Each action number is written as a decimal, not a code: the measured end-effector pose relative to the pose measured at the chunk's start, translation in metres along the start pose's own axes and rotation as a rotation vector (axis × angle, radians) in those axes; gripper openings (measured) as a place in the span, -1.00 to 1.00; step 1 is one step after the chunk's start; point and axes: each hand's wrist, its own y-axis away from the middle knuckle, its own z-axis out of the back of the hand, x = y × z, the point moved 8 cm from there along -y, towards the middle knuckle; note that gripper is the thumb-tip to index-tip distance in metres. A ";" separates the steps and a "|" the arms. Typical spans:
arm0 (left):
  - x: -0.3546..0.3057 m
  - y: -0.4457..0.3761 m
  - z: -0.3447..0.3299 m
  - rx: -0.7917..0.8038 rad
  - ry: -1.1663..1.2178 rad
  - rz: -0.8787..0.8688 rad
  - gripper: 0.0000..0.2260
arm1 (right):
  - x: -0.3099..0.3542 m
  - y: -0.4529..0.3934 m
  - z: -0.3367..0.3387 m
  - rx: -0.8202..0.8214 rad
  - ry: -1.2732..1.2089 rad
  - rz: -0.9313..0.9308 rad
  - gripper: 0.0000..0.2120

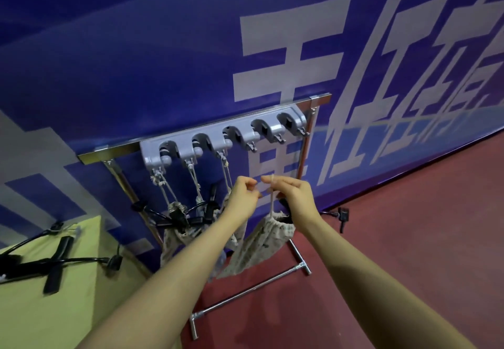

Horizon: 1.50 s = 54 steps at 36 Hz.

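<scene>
A grey hook rail [218, 136] is fixed to the top bar of a chrome stand [302, 163]. Three patterned drawstring bags hang from its left hooks by pale cords [166, 187]. My right hand [291, 193] pinches the pale drawstring [272, 201] of a fourth patterned bag [259, 242], which dangles below it. My left hand [242, 193] is raised beside it, its fingers curled at the cord's end; whether it grips the cord is unclear. Both hands sit below the two bare right hooks [275, 127].
A blue banner wall [136, 62] with large white characters stands behind the stand. A yellow-green table [41, 307] at the lower left carries black cables and plugs [54, 264]. The floor [409, 226] is dark red. The stand's chrome foot bar [245, 291] lies low in front.
</scene>
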 end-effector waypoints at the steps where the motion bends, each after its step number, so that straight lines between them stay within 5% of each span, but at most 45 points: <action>1: 0.001 -0.002 -0.004 0.014 -0.003 0.005 -0.85 | -0.001 -0.006 0.000 0.008 -0.009 -0.004 -0.77; 8: -0.012 -0.019 -0.025 0.121 -0.074 -0.036 -0.91 | -0.006 -0.047 -0.003 0.038 0.088 0.063 -0.74; 17: -0.012 -0.050 0.011 -0.238 0.013 -0.020 -0.83 | 0.002 -0.089 -0.022 -0.112 0.199 0.132 -0.81; 26: -0.016 -0.072 0.027 -0.424 0.034 0.049 -0.79 | 0.010 -0.110 -0.037 -0.160 0.420 0.193 -0.82; 29: -0.016 -0.076 0.017 -0.400 0.035 0.087 -0.80 | 0.005 -0.113 -0.034 -0.184 0.366 0.144 -0.71; 31: -0.009 -0.079 0.012 -0.390 0.059 0.119 -0.79 | 0.003 -0.112 -0.034 -0.163 0.364 0.148 -0.86; 34: 0.000 -0.083 0.010 -0.381 0.059 0.136 -0.76 | -0.002 -0.107 -0.032 -0.152 0.361 0.157 -0.63; 54: 0.017 -0.045 0.046 -0.226 0.036 0.146 -0.83 | -0.024 -0.070 -0.049 0.001 0.545 0.005 -0.72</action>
